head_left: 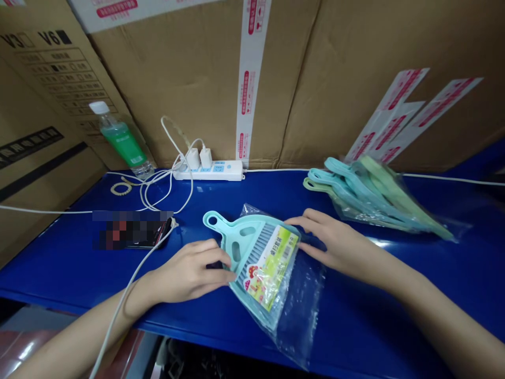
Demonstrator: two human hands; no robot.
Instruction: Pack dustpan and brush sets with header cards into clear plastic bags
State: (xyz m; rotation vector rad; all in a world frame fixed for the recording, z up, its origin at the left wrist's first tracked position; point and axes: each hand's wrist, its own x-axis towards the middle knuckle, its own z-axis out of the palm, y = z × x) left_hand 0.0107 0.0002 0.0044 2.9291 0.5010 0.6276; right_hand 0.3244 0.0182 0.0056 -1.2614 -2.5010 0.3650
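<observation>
Head view: dustpan set [252, 258] between grips, handle pointing away-left; left grip [189, 273] clasps edge, right grip [329, 242] flat, released.

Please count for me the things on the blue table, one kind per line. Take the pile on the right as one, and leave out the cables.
Bagged dustpan: 1
Pile of bagged plastic pieces: 1
Bottle: 1
Power strip: 1
Chargers: 2
Phone: 1
Bead ring: 1
Total: 8
</observation>
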